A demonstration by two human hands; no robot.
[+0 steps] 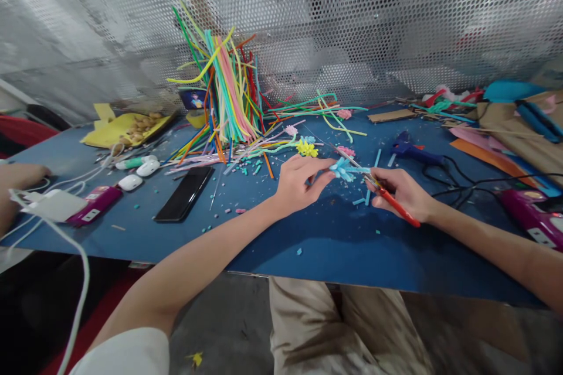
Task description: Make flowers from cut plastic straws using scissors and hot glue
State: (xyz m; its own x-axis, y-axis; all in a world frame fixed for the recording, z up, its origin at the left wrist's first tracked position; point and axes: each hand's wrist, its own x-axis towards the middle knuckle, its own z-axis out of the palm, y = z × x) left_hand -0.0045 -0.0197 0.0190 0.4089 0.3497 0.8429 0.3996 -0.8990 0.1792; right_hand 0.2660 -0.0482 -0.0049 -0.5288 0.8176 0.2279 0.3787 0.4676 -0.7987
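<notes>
Between both hands, above the blue table, is a light blue fuzzy flower [342, 169] with a short stem pointing right. My left hand [301, 183] pinches the flower's left side between thumb and fingers. My right hand [402, 192] is closed around red-handled scissors [398, 206], whose blades point up and left beside the flower. The fingertips of that hand also lie close to the stem's end; whether they touch it is unclear. Just behind my left hand lie a yellow flower [307, 148] and a pink flower [345, 152]. Cut light blue pieces [368, 196] lie near the scissors.
A bundle of colourful pipe cleaners [229, 94] stands at the back. Left of it are a yellow tray [109, 132], a black phone [185, 194] and white cables. A blue glue gun [413, 149] and a purple power strip [534, 217] sit right. Another person's hand [26, 176] rests far left.
</notes>
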